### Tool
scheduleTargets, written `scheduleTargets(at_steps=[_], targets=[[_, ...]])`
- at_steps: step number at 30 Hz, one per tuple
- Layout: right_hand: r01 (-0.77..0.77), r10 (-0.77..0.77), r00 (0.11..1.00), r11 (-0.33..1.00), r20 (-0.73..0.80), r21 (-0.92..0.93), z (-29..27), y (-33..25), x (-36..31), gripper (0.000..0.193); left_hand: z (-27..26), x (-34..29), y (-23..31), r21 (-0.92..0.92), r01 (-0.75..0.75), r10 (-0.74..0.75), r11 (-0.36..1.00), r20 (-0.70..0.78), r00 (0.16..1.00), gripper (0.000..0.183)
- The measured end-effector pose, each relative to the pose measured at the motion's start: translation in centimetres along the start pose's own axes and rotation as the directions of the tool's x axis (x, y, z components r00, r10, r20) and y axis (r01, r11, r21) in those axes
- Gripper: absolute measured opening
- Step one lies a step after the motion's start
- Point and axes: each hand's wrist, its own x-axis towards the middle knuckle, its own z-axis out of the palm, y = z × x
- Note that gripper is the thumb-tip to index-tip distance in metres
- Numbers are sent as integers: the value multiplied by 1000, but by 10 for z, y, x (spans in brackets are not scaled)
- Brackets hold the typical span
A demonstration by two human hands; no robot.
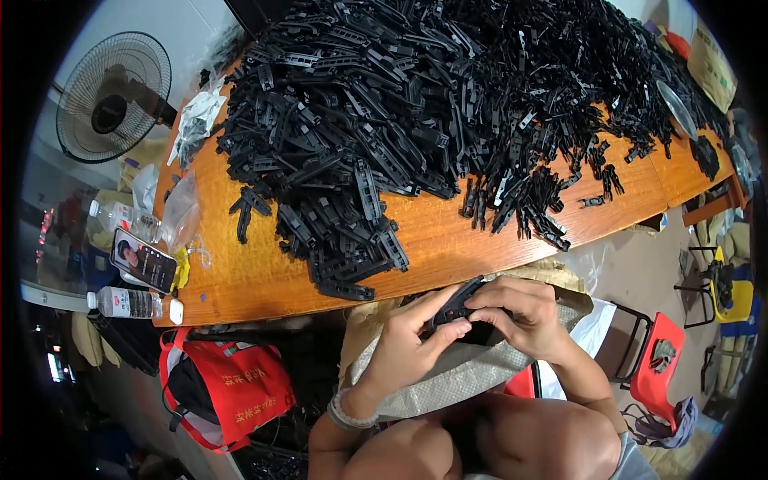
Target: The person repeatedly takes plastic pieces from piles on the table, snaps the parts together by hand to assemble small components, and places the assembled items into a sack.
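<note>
A long black plastic part (454, 306) is held over an open woven sack that lies across my lap. My left hand (406, 338) is closed round its lower portion, with the thumb on the near side. At the part's right side, the fingertips and thumb of my right hand (524, 312) pinch together against it; any smaller piece between them is too hidden to make out. The pale woven sack (472, 372) gapes open just under both hands. Beyond them, a big heap of similar long black plastic parts (352, 120) covers the wooden table (448, 268).
Smaller black clips (528, 192) are piled to the right. A phone (144, 260) and water bottles (132, 304) sit at the table's left end, near a fan (112, 100). A red bag (248, 392) is below left; a red chair (658, 364) stands at right.
</note>
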Motion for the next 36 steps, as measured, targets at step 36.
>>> scheduleTargets(at_steps=[36], targets=[[-48,-116,972,756,-206,-653,-22,47,27,22,-18,-19,-19,654,-263,355,709,-10,935,27]])
